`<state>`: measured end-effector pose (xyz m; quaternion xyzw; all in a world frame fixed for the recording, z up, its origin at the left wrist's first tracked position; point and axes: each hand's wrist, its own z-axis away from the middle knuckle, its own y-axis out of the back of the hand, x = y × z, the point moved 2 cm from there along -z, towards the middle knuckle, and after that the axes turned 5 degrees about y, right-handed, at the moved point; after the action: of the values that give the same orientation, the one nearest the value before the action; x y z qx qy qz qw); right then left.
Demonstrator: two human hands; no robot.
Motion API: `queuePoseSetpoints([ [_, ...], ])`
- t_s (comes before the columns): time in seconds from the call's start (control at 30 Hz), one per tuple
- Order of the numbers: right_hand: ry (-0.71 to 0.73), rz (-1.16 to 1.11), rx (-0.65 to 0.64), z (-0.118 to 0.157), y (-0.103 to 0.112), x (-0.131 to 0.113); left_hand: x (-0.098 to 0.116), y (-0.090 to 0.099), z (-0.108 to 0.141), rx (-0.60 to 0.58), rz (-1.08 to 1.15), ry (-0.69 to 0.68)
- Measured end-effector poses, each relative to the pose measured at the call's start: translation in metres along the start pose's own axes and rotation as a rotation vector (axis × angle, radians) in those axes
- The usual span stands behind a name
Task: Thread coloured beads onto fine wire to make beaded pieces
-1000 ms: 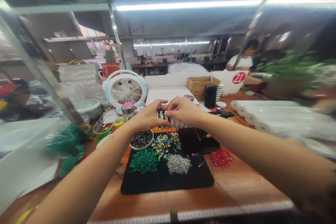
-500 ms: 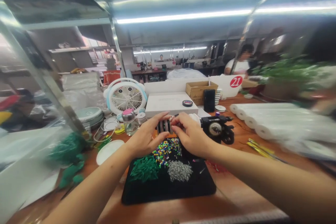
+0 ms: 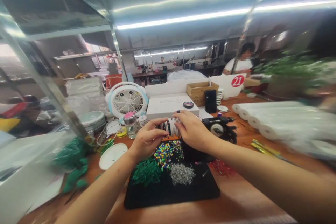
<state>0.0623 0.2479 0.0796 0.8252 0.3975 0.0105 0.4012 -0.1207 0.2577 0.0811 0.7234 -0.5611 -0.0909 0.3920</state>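
Gripping: left hand (image 3: pixel 149 135) and right hand (image 3: pixel 191 128), fingers curled round opposite ends of a stack of spools (image 3: pixel 172 127).
Spools: between both hands, seemingly clear of the black mat (image 3: pixel 170 196).
Beads (image 3: pixel 163 155): loose, below the grip; uneven end pressure could drop spools, scattering them.

I'm seeing a tube light (image 3: pixel 183 19) glaring overhead, soft shadows crossing the tabletop (image 3: pixel 241 192), and the plant (image 3: pixel 291 71) blurring near the right edge.
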Motion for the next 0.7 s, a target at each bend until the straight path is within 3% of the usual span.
queuePoseSetpoints([
  [0.13,0.028,0.049,-0.058,0.0,0.0,-0.002,0.008,0.001,0.004,0.285,-0.056,-0.024],
  [0.2,0.033,0.059,-0.073,-0.002,0.001,-0.002,0.01,0.0,0.011,0.329,-0.186,-0.08],
  [0.33,0.031,0.068,-0.081,-0.005,0.003,0.0,0.002,-0.008,0.031,0.199,-0.397,-0.219],
  [0.4,0.028,0.077,-0.077,-0.005,0.003,0.0,-0.006,-0.011,0.037,0.11,-0.416,-0.22],
  [0.57,0.029,0.079,-0.074,-0.003,0.002,-0.001,-0.011,-0.011,0.031,-0.029,-0.276,-0.151],
  [0.7,-0.012,0.103,-0.127,-0.016,0.0,0.006,-0.006,-0.004,0.017,-0.03,-0.161,-0.095],
])
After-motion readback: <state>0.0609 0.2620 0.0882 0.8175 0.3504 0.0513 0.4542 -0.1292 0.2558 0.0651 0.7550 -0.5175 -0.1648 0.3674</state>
